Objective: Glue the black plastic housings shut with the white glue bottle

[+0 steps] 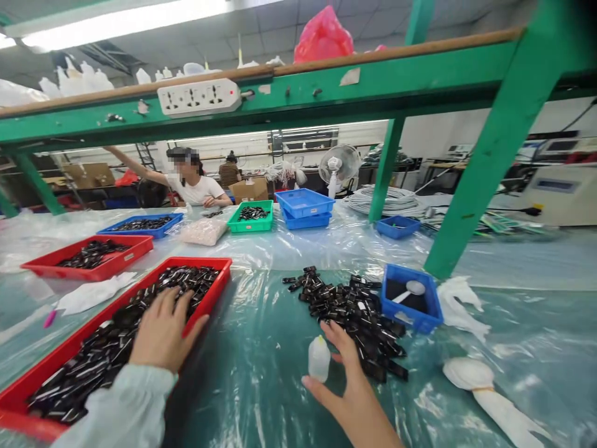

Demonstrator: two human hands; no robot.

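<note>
My left hand [165,330] rests over the long red tray [227,274], fingers spread on the small black parts [105,354] heaped in it. Whether a part lies under the fingertips is hidden. My right hand [345,379] is open around a small translucent white bottle [319,359] with a yellowish tip, thumb and fingers apart on either side. The bottle stands upright on the plastic-covered table. Just beyond that hand spreads a loose pile of similar black parts [354,311].
A small blue bin [413,320] holds black material and a white scoop [410,290]. A cloth-wrapped bundle [471,376] lies right. More trays, including a red one [140,249] and a green one [252,225], stand farther back. A green post [485,149] rises right; a co-worker [196,180] sits opposite.
</note>
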